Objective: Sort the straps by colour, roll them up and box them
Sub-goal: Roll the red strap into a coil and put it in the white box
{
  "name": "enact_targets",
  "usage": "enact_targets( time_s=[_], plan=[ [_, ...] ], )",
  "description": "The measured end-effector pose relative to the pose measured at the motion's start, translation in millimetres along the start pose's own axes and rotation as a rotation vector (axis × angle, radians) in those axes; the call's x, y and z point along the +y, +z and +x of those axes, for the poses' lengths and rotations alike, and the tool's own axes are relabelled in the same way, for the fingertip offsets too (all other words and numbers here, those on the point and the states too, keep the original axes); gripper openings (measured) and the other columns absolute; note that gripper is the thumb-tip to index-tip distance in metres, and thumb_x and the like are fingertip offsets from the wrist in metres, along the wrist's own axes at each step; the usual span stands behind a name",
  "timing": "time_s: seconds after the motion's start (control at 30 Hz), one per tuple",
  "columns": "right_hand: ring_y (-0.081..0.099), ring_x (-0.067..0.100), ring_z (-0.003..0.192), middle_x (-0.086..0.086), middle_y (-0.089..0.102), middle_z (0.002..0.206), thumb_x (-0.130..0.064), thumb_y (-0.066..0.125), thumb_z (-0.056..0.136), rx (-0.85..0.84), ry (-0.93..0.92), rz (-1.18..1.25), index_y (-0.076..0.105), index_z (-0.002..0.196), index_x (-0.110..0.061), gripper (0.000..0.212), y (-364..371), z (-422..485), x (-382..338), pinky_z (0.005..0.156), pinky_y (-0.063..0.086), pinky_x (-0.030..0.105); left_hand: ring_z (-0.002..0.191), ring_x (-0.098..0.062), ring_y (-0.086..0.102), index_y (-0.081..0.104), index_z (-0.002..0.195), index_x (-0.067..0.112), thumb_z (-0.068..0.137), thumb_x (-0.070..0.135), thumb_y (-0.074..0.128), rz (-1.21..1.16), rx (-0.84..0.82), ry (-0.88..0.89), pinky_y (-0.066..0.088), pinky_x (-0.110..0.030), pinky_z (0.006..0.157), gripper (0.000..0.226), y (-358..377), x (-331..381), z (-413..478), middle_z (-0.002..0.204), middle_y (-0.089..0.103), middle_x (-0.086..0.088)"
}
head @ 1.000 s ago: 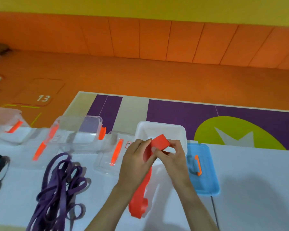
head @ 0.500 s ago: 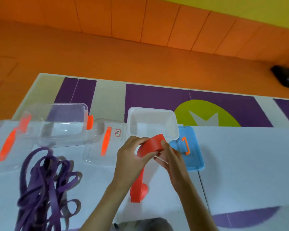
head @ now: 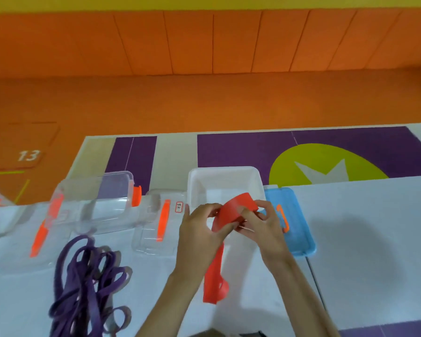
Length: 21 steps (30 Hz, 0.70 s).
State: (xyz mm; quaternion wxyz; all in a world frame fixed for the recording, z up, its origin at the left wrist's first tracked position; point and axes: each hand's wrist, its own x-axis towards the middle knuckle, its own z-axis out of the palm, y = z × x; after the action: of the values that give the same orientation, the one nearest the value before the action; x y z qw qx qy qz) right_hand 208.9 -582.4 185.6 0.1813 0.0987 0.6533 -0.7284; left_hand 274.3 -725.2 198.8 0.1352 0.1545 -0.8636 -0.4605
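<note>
At table (head: 365,239) centre, before white box (head: 225,175): hands together, left hand (head: 199,231) and right hand (head: 264,227) both pinching top of red strap (head: 236,210). Roll barely begun; tail hangs to table. White box shows no contents. Purple straps (head: 88,276) heaped left, unrolled. Clear box (head: 107,198) looks unfilled. Judgement: most work outstanding. Writing: floor mark "13" (head: 28,155); red-framed label (head: 179,207) illegible.
</note>
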Motion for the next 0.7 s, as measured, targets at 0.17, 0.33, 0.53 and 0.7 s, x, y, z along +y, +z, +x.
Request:
enact_targets(
  time_s=[0.17, 0.33, 0.53, 0.7],
  plan=[
    [0.077, 0.037, 0.093, 0.024, 0.071, 0.114, -0.036, 0.081, 0.076, -0.094, 0.104, 0.118, 0.057, 0.123, -0.014, 0.057, -0.7, 5.4, 1.0, 0.087, 0.064, 0.047, 0.100, 0.005, 0.065, 0.071, 0.102, 0.031, 0.071, 0.036, 0.095, 0.025, -0.010, -0.036, 0.047, -0.009, 0.086, 0.040, 0.0, 9.4, 11.1, 0.097, 0.071, 0.023],
    [0.078, 0.024, 0.098, 0.015, 0.073, 0.115, -0.036, 0.079, 0.088, -0.159, 0.064, 0.073, 0.064, 0.120, -0.018, 0.039, -12.9, 8.5, 1.0, 0.090, 0.063, 0.045, 0.094, 0.002, 0.066, 0.072, 0.095, 0.029, 0.068, 0.036, 0.096, 0.029, 0.043, -0.041, 0.048, -0.010, 0.082, 0.037, 11.5, 19.7, 8.6, 0.092, 0.072, 0.019],
    [0.077, 0.019, 0.095, 0.008, 0.069, 0.114, -0.029, 0.090, 0.080, -0.065, 0.006, -0.015, 0.060, 0.118, -0.033, 0.049, -17.6, 10.9, 5.8, 0.076, 0.064, 0.032, 0.103, -0.007, 0.066, 0.071, 0.114, 0.031, 0.078, 0.040, 0.090, 0.059, 0.126, 0.022, 0.051, -0.018, 0.092, 0.042, 32.7, 18.0, -7.6, 0.107, 0.070, 0.020],
    [0.078, 0.025, 0.084, 0.017, 0.073, 0.107, -0.030, 0.075, 0.094, -0.085, 0.033, 0.034, 0.054, 0.124, -0.027, 0.037, -33.3, 10.6, -1.1, 0.071, 0.061, 0.029, 0.108, 0.000, 0.065, 0.070, 0.115, 0.037, 0.076, 0.038, 0.092, -0.019, 0.082, 0.008, 0.046, -0.007, 0.091, 0.044, 36.6, 20.8, -13.5, 0.108, 0.070, 0.025]
  ],
)
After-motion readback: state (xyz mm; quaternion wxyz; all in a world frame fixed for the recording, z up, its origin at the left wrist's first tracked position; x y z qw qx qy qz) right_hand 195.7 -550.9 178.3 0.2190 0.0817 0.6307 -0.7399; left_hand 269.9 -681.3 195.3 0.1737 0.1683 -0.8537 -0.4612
